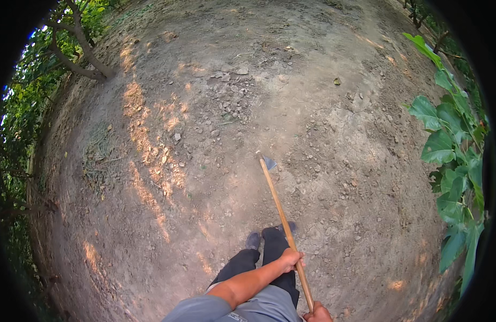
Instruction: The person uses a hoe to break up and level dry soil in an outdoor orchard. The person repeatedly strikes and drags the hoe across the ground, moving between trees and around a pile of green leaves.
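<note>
A hoe with a long wooden handle (281, 207) slants from the bottom of the view up to the middle. My left hand (292, 260) is closed around the handle partway down, in front of my dark trousers. Lower and to the right, my right hand (318, 313) grips the handle near its rear end, partly cut off by the picture's edge. At the far end, the hoe's metal blade (269, 162) is over the bare soil; whether it touches the ground I cannot tell.
Dry soil (240, 193) with clods surrounds my shoes (253, 240). Beyond the blade lies a patch of broken clods (233, 94). A branching tree trunk (88, 56) rises at the upper left. Large green leaves (439, 147) hang at the right. Dry grass (99, 155) lies at the left.
</note>
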`<state>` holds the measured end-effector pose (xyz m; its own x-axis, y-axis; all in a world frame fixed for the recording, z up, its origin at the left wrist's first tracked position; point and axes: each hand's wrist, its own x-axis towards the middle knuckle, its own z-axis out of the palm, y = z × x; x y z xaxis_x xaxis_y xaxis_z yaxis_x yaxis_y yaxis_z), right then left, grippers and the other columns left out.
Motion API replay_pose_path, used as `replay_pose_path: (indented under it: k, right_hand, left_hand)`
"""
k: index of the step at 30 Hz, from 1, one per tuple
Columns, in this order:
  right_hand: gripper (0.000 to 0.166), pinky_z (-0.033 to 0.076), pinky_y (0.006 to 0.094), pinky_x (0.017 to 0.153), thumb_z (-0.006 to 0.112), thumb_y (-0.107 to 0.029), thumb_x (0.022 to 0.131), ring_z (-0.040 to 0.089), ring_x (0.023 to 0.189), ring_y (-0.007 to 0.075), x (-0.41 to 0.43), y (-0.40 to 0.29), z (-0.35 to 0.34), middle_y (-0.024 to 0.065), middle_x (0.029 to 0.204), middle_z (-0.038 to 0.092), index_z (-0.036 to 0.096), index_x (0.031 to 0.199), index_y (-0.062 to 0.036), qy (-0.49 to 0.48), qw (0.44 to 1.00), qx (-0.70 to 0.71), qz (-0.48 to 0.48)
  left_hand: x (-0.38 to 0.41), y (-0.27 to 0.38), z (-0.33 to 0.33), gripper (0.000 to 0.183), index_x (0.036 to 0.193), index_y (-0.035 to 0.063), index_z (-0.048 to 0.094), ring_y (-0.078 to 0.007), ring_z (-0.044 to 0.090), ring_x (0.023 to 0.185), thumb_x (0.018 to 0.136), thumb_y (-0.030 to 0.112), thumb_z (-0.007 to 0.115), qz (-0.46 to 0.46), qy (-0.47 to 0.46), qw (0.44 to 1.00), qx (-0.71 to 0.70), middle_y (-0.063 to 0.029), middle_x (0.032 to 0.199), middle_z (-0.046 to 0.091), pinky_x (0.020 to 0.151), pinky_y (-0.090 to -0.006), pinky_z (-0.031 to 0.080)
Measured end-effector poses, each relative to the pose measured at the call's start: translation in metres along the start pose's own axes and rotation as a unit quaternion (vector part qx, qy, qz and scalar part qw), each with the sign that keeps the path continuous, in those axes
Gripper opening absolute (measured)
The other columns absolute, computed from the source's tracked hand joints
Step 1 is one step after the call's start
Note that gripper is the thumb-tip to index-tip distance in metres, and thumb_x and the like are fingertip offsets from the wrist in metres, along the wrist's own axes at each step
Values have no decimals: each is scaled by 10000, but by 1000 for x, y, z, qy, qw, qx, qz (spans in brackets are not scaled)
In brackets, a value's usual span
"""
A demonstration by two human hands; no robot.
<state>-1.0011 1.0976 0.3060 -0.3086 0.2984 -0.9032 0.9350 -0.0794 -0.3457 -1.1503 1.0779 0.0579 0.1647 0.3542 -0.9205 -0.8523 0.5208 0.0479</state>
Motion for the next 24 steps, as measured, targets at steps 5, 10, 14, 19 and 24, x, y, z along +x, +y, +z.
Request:
replay_pose_path:
  k: [5,10,14,19,24]
  right_hand:
    - [329,468,483,712,605,-149,734,581,781,459,73,13,-25,308,774,587,425,895,76,18,975,-219,-13]
    - [332,471,484,715,610,-139,711,581,781,456,127,4,-44,317,771,580,435,898,71,27,972,-234,-25]
    - [361,473,488,707,643,-145,690,581,778,456,155,5,-65,309,757,584,443,902,68,34,969,-243,-9]
    - [362,472,487,710,657,-161,686,581,781,455,162,-19,-88,303,760,588,466,899,60,27,974,-226,13]
    - [320,467,491,708,638,-156,694,576,775,462,155,-44,-86,304,743,585,478,877,52,36,973,-228,8]
  left_hand:
    - [44,52,18,128,884,-16,489,-251,606,620,826,69,565,8,88,996,33,-89,721,514,540,-389,536]
    - [80,79,22,104,832,-26,501,-246,593,589,808,52,565,25,115,993,17,-104,708,514,483,-366,517]
    - [91,94,37,111,820,-40,499,-243,581,567,807,47,567,11,109,994,-2,-109,691,514,486,-366,523]
    - [110,117,38,120,814,-35,507,-249,587,560,809,57,583,32,121,989,-81,-99,690,516,490,-361,523]
    - [104,141,25,168,880,-57,512,-227,572,554,788,51,601,28,128,988,-83,-109,725,524,473,-338,513]
